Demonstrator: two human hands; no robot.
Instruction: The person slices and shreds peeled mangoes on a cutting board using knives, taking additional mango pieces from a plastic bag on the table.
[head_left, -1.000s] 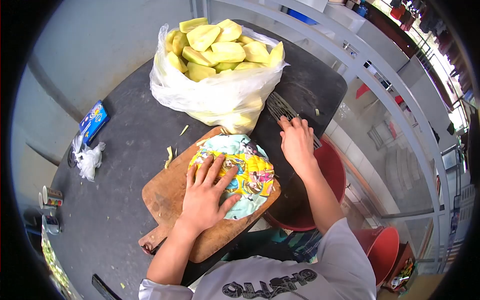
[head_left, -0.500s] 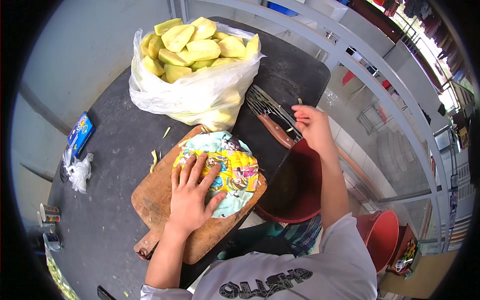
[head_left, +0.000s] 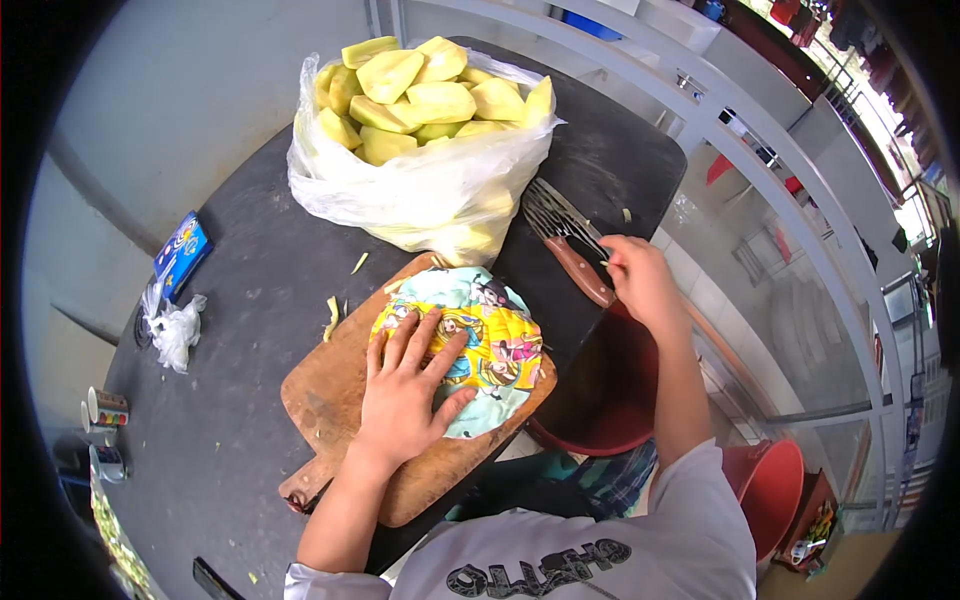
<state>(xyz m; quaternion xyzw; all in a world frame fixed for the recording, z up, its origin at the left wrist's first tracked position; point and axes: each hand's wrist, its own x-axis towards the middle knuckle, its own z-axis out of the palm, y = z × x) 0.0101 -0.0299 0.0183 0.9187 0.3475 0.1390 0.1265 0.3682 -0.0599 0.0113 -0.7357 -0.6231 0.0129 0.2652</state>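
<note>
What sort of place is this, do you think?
Maybe a home food-preparation spot: there's a wooden cutting board and a plastic bag of yellow-green pieces on a dark table, beside a railing.

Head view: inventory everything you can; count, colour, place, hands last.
Table: 1, black, centre
Plastic bag: 1, white, far side
Peeled pieces: many, yellow-green, in bag
Board: 1, brown, table's near edge
Cloth: 1, multicoloured, on board
Utensils: count unclear, grey and brown, beside bag
Scraps: several, pale, around board
Buckets: 2, red, lower right
Packet: 1, blue, table's left
Crumpled plastic: 1, white, beside packet
Cups: 2 or more, mostly white, left edge
Railing: 1, grey, right
Other items: unclear
Left hand: 1, bare, flat on cloth
Right hand: 1, bare, by utensils
</note>
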